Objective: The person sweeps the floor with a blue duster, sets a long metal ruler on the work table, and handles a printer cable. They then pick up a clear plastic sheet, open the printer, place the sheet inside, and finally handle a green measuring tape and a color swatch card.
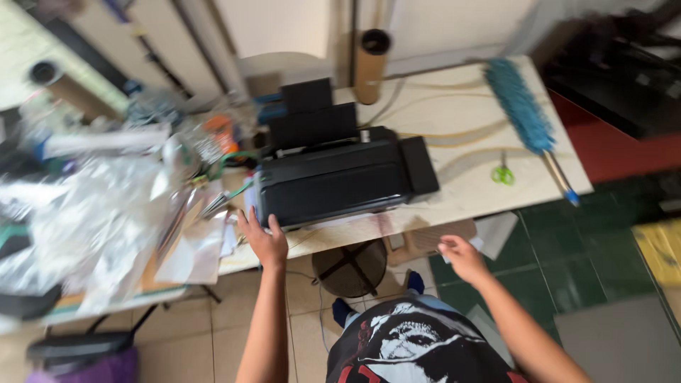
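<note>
Head cam looks down at a cluttered table w/ a black printer sitting near its front edge, paper tray standing up at the back. Left hand is on the printer's front-left corner, fingers spread apart and resting against the casing, not wrapped round anything. Right hand hangs in the air off the table edge, well apart from the printer; fingers loosely curled, nothing in them as far as the blur lets me see. So: only one hand has contact, printer looks flat on the table, lid shut, no sheet visibly coming out; whatever is being done w/ it seems barely begun. Left of the printer lies a heap of clear plastic bags and papers. Right side of the table has green scissors and a blue duster, both clear of the hands. A cardboard tube stands behind the printer. A round stool sits under the table, between the arms.
</note>
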{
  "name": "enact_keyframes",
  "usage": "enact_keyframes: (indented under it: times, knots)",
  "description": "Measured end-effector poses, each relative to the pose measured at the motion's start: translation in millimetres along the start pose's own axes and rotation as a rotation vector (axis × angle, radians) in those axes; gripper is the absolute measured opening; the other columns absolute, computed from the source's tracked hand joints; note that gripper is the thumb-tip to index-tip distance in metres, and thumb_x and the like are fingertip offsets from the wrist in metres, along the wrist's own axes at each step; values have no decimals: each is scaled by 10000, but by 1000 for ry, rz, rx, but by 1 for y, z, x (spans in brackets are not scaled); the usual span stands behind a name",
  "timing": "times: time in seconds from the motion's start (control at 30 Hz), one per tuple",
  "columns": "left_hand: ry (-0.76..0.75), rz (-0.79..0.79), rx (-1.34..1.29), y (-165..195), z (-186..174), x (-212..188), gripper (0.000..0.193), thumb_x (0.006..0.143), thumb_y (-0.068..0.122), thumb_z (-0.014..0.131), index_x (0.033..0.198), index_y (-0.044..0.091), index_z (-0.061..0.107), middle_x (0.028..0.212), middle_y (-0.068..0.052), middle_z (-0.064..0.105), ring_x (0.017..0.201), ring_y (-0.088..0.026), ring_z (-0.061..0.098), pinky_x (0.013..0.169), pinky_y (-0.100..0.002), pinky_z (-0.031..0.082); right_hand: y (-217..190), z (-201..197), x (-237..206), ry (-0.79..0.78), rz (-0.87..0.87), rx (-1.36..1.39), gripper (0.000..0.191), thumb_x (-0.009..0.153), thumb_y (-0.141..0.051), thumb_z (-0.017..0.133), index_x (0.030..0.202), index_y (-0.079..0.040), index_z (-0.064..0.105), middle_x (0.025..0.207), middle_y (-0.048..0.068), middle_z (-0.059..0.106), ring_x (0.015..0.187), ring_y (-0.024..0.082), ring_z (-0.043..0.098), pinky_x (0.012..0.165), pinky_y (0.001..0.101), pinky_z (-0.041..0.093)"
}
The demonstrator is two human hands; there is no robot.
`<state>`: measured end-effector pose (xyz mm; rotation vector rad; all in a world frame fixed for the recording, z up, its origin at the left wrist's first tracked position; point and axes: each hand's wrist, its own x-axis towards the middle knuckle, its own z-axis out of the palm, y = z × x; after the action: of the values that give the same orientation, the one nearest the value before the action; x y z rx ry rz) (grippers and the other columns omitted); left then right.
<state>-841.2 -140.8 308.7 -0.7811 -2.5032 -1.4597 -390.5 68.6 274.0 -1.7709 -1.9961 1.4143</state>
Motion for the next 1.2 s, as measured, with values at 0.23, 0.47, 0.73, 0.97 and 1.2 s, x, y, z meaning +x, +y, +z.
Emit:
enact_keyframes:
  times: [0.23,0.47,0.73,0.97,1.2]
  knots:
    - [-233,480,-63,80,46,-81,530,892,84,685,1400,33,546,1564,-290,394,1465,-516,349,1201,-572,306,71,-96,-36,337,116,-53,429,908,-368,717,1220,-75,712,1102,104,773,977,244,733,851,384,565]
    - [-918,657,-232,156,99,-187,366,858,65,654,1224,56,674,1450,-243,538,1396,-441,476,1112,-527,396,102,-200,30,378,93,-322,419,936,-379,701,1242,-92,691,1225,120,723,1159,311,675,978,421,533]
    - [-1325,449,-34,241,199,-263,301,903,187,625,1181,89,687,1311,-116,647,1216,-323,613,983,-472,470,103,-299,172,404,139,-590,651,918,-390,692,1436,-75,455,1413,180,512,1306,386,510,1025,531,440]
    - [-1165,236,-150,325,295,-299,316,924,238,690,1172,41,691,1152,-225,669,1092,-427,627,928,-491,517,126,-312,207,213,-80,-262,399,1081,-340,529,1284,-1,471,1010,264,675,956,467,663,831,543,521]
    - [-676,-297,-467,370,355,-237,742,937,250,755,1472,-6,307,1185,-184,620,1028,-291,674,835,-445,563,102,-149,109,-287,-262,762,333,1031,-287,499,1285,-90,415,1079,71,604,886,191,637,751,354,542]
